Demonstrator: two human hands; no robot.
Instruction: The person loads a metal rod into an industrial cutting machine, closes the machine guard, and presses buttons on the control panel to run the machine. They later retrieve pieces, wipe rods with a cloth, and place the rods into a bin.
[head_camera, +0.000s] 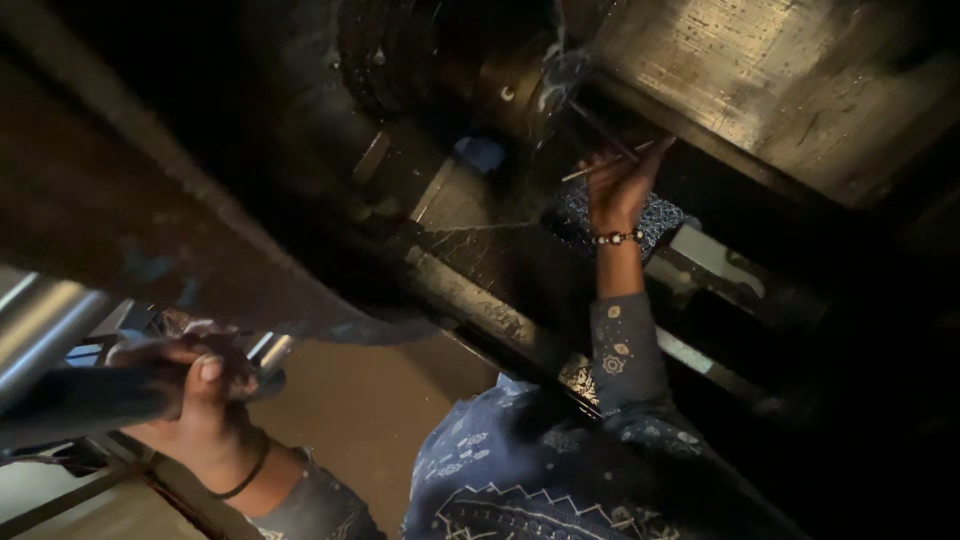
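My right hand (617, 190) reaches up into a dark machine and pinches a thin metal rod (603, 167) that points toward the tangle of metal swarf (562, 72) above it. A beaded bracelet (616, 238) sits on that wrist. A blue patterned cloth (572, 215) lies just behind the hand. My left hand (192, 375) is at the lower left, closed around a dark round handle (85, 402) that runs off to the left. A thin dark band circles that wrist.
A round chuck-like part (400, 50) sits in shadow at top centre. A large worn metal block (760, 85) fills the upper right. A shiny cylinder (40, 320) stands at the far left. A greasy rail (480, 300) crosses the middle, with brown floor (370, 410) below.
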